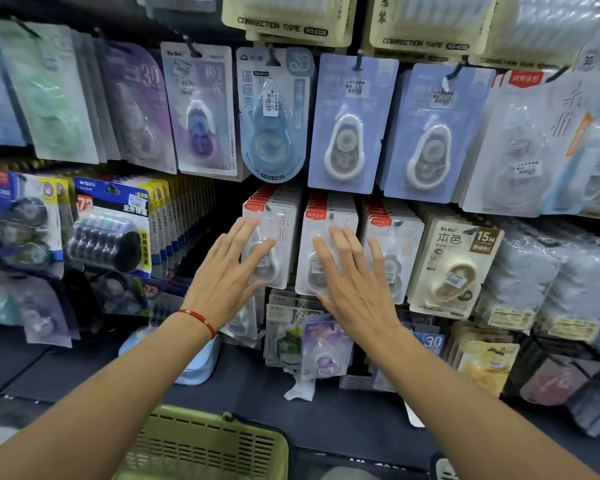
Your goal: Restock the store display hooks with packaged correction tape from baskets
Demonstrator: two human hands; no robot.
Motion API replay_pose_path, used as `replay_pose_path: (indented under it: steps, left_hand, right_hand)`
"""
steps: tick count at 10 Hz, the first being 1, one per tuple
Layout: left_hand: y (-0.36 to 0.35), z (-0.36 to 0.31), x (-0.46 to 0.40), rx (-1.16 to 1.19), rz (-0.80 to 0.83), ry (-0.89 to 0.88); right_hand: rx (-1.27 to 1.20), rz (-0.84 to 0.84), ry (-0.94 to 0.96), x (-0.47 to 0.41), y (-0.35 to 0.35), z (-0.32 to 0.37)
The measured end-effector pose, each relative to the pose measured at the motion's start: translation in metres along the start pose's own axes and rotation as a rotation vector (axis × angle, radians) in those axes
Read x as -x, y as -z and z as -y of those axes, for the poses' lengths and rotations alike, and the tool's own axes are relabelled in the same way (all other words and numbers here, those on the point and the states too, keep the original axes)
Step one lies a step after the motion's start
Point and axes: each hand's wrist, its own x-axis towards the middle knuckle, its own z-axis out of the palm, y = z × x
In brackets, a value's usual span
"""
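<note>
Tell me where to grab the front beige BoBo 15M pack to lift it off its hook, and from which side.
Pinch the beige BoBo pack by its flat lower card edge, coming from below and the front. The blister bulges mid-card, the neighbouring white pack crowds its left side, and the hook holds the top, so the bottom is probably the freest part.

Left hand (227,268), right hand (352,275) flat, fingers straight, pressing hanging white correction-tape packs (326,216); green basket (201,445) below.

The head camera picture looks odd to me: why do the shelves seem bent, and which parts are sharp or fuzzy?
Head view: wide-angle lens bows the rows outward at the edges; the left hand, right hand and white packs are sharp; the far-left packs smear; glare whitens the right-hand plastic bags.
</note>
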Motion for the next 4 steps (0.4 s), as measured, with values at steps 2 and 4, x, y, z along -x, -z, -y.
replay_pose_path:
  steps: [2,4]
  left_hand:
    - [0.005,-0.003,0.003,-0.004,0.022,0.014]
    - [0.011,-0.004,0.006,0.018,0.021,0.025]
  right_hand:
    - [-0.027,-0.005,-0.001,0.000,0.004,0.002]
    - [-0.085,0.010,0.014,0.004,0.019,0.000]
